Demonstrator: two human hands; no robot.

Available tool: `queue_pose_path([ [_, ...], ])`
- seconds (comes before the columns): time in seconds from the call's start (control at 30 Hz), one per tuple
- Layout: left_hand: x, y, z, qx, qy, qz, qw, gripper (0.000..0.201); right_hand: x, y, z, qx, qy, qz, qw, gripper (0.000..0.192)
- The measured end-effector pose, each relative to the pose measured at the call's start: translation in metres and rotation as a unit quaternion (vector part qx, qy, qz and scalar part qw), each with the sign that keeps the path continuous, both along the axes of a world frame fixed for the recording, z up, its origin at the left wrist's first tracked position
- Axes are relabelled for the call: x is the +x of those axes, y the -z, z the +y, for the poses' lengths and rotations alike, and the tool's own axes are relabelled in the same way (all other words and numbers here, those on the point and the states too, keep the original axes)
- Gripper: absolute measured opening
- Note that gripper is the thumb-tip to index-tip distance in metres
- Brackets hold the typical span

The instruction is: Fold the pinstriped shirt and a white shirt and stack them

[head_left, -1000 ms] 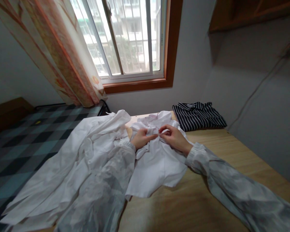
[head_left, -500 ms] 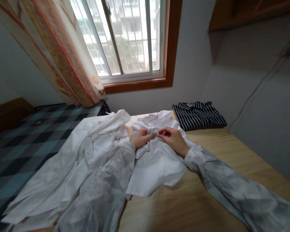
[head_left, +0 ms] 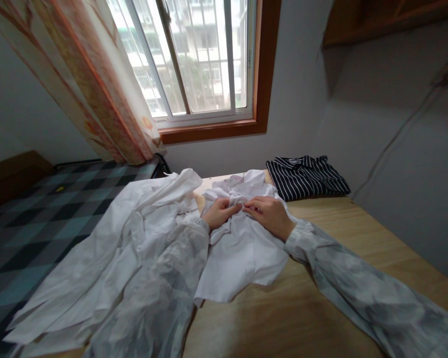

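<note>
A crumpled white shirt (head_left: 242, 253) lies on the wooden board in front of me, its collar end toward the window. My left hand (head_left: 219, 213) is closed on a fold of its cloth, thumb pointing right. Close beside it, my right hand (head_left: 271, 215) pinches the same shirt's front with thumb and forefinger. The fingertips of both hands almost meet at the middle of the shirt. Whatever small part lies between them is too small to make out. To the left, a second white garment (head_left: 134, 238) is spread in loose folds, partly under my left sleeve.
A folded black-and-white striped shirt (head_left: 306, 178) lies at the board's far right. The wooden board (head_left: 358, 233) reaches to the right wall. At left is a bed with a checked sheet (head_left: 18, 238). A curtain (head_left: 108, 99) hangs beside the window (head_left: 201, 59). A cable (head_left: 392, 141) runs down the wall.
Both hands stay at the same spot on the shirt. The right hand's fingers have shifted slightly, the fingertips now a little lower and flatter.
</note>
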State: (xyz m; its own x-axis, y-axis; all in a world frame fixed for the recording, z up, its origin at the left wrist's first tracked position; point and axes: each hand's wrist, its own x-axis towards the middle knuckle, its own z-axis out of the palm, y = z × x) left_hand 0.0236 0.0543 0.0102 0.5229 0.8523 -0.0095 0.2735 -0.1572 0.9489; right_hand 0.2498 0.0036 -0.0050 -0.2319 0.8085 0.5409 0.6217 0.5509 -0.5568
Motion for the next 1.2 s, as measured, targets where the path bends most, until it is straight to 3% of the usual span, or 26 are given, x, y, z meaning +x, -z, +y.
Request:
queue_pose_path([
  [0.17, 0.002, 0.003, 0.000, 0.053, -0.004, 0.012, 0.999, 0.048, 0.000, 0.005, 0.001, 0.003, 0.000, -0.004, 1.000, 0.020],
  [0.37, 0.003, 0.004, -0.003, 0.113, -0.050, 0.060, 0.990, 0.043, -0.002, 0.010, 0.002, 0.008, 0.018, 0.006, 1.000, 0.022],
  [0.57, 0.006, 0.000, -0.009, 0.131, -0.056, 0.043, 0.989, 0.039, -0.005, 0.014, 0.009, -0.056, -0.001, 0.137, 0.989, 0.021],
  [0.87, 0.009, 0.005, -0.007, 0.110, -0.019, 0.007, 0.994, 0.041, 0.000, 0.022, 0.020, -0.128, -0.017, 0.214, 0.968, 0.025],
  [1.07, 0.010, 0.003, -0.011, 0.136, -0.042, 0.038, 0.989, 0.038, 0.012, 0.013, 0.021, -0.186, -0.079, 0.123, 0.972, 0.025],
  [1.2, 0.007, -0.009, -0.013, 0.182, -0.067, 0.096, 0.976, 0.034, 0.023, -0.003, 0.021, -0.097, -0.013, 0.003, 0.995, 0.023],
])
